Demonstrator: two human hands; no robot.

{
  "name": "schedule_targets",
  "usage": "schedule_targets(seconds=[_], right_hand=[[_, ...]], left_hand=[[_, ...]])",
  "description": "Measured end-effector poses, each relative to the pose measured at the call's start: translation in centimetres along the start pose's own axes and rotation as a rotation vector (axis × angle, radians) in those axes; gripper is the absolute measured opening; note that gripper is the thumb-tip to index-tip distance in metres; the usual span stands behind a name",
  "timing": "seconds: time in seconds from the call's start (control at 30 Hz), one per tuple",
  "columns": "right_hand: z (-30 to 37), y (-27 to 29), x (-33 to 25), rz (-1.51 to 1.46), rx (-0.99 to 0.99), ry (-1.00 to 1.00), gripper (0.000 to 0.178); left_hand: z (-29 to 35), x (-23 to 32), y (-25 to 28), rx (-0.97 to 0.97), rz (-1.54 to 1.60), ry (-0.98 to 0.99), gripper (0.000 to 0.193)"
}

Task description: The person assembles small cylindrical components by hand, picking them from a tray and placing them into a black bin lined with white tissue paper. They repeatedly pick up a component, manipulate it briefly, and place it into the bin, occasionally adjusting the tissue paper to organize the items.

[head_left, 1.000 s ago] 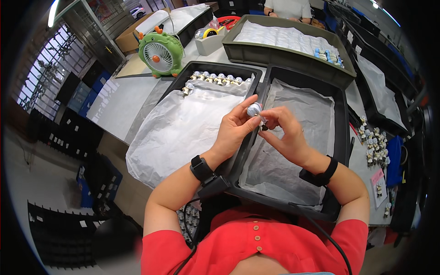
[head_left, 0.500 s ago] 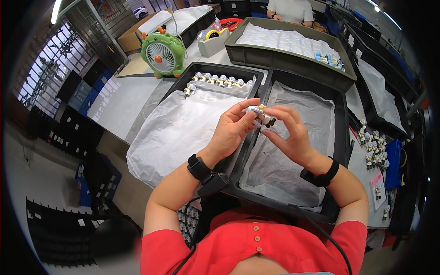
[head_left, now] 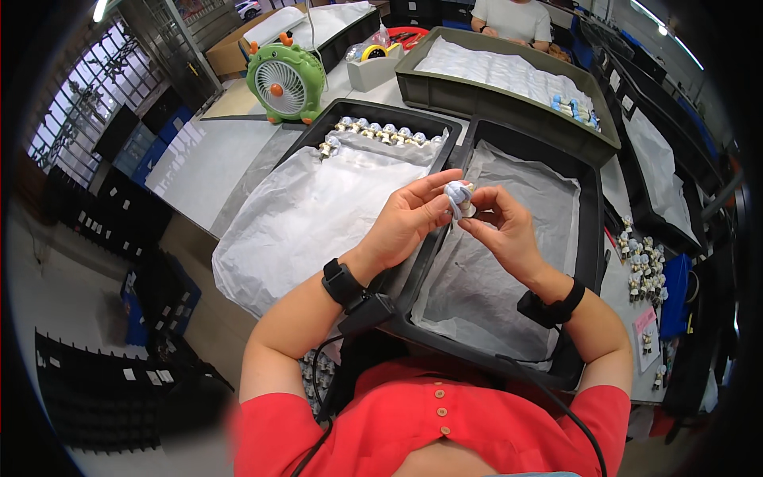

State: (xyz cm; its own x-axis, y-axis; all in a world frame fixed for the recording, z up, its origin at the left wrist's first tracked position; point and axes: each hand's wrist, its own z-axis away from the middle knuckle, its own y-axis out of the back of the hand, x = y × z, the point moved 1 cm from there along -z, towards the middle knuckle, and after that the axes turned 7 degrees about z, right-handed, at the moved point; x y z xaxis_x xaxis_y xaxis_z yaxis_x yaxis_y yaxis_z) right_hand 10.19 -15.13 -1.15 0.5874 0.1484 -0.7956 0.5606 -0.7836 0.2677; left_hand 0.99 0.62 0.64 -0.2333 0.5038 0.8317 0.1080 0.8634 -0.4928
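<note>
Between my two hands is a small figurine (head_left: 458,197) with pale blue hair and a whitish body. My left hand (head_left: 406,220) pinches it from the left with thumb and fingers. From the right, my right hand (head_left: 506,233) grips its lower part, fingertips closed around it. The figurine is over the inner edges of two black trays. In the left black tray (head_left: 373,109), a row of similar figurines (head_left: 388,133) lies along the far side, one more beginning a second row, above white tissue paper (head_left: 310,226). White tissue also lines the right black tray (head_left: 590,230).
An olive crate (head_left: 501,99) with white wrapping and blue figurines stands behind the trays. A green fan (head_left: 284,83) and a tape dispenser (head_left: 375,70) are at the back left. Loose figurines (head_left: 645,266) lie at the right. Another person (head_left: 513,20) sits across.
The figurine has been turned so its pale blue hair shows more. My right fingers, loosely spread before, have closed on it. The view has shifted slightly.
</note>
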Motion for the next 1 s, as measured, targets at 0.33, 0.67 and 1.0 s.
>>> schedule_targets(seconds=[0.33,0.67,1.0], right_hand=[[0.3,-0.1,-0.8,-0.003,-0.046,0.069,0.04],[0.2,0.0,-0.1,-0.001,0.05,0.086,0.032],[0.0,0.2,-0.3,0.061,0.082,0.15,0.03]], left_hand=[[-0.2,-0.3,1.1,0.1,0.071,0.015,0.042],[-0.1,0.0,0.9,0.052,0.07,-0.009,0.043],[0.0,0.2,0.5,0.049,0.095,-0.004,0.037]])
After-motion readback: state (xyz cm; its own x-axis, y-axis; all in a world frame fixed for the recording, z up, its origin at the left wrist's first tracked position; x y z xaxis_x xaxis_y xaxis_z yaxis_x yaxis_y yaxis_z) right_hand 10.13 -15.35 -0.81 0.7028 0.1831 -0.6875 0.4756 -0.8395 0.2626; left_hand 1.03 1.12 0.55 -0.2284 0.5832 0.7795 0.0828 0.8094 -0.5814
